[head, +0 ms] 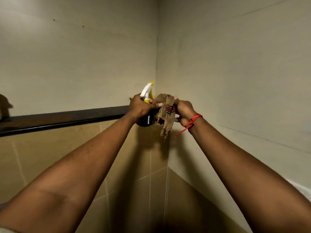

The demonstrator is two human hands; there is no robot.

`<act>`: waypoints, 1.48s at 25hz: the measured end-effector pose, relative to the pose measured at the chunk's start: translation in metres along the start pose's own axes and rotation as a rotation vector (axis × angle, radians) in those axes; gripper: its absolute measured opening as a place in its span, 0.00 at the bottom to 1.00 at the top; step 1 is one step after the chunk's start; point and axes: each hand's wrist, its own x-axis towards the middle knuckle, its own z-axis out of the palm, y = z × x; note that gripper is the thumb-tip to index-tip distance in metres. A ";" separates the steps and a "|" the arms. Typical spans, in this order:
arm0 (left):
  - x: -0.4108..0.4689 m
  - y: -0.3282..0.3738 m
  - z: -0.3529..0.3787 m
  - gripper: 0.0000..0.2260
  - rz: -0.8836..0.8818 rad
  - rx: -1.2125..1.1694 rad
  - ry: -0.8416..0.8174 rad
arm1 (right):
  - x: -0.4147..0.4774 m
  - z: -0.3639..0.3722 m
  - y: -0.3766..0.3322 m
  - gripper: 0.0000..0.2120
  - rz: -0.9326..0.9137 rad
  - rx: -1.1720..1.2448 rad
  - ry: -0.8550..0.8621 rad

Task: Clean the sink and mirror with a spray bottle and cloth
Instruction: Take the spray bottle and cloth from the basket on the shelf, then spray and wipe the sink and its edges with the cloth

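Both arms reach up toward the corner of two beige walls. My left hand (140, 107) grips a spray bottle (147, 93) with a white and yellow trigger head and a dark body, held by its neck. Right beside it, my right hand (183, 110) is closed on a brown striped cloth (165, 113) whose frayed end hangs down. Bottle and cloth touch or nearly touch in front of the corner. A red thread is tied around my right wrist. Neither sink nor mirror can be made out for certain.
A dark ledge (64, 118) runs along the left wall at hand height, ending at the corner. Tan tiles (144, 165) cover the wall below it. A dark shape (5, 105) sits at the ledge's far left. A white edge (301, 189) shows at lower right.
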 end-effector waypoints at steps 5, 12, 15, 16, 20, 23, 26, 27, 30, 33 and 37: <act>-0.077 0.018 -0.009 0.14 0.054 0.032 -0.242 | -0.121 -0.061 0.013 0.12 0.118 0.027 -0.157; -0.153 0.085 0.032 0.29 0.331 0.202 -0.678 | -0.234 -0.133 0.030 0.21 0.065 -0.289 -0.236; -0.191 0.103 0.056 0.33 0.373 0.203 -0.838 | -0.271 -0.166 0.039 0.19 0.078 -0.285 -0.260; -0.205 0.110 0.063 0.32 0.373 0.195 -0.866 | -0.288 -0.179 0.043 0.19 0.085 -0.282 -0.234; -0.263 0.130 0.089 0.29 0.340 0.160 -0.937 | -0.362 -0.230 0.059 0.14 0.119 -0.384 -0.171; -0.311 0.126 0.114 0.23 0.238 0.048 -0.925 | -0.413 -0.259 0.060 0.10 0.130 -0.361 -0.053; -0.372 0.115 0.141 0.14 0.019 -0.115 -0.761 | -0.465 -0.298 0.060 0.08 0.149 -0.238 0.188; -0.392 0.114 0.149 0.17 -0.028 -0.176 -0.745 | -0.481 -0.311 0.063 0.12 0.169 -0.108 0.227; -0.447 0.114 0.172 0.19 -0.069 -0.218 -0.829 | -0.524 -0.340 0.082 0.25 0.241 0.276 0.303; -0.486 0.110 0.194 0.16 -0.113 -0.215 -0.936 | -0.561 -0.364 0.108 0.19 0.244 0.482 0.502; -0.520 0.090 0.226 0.13 -0.064 -0.150 -1.113 | -0.609 -0.406 0.131 0.18 0.183 0.601 0.710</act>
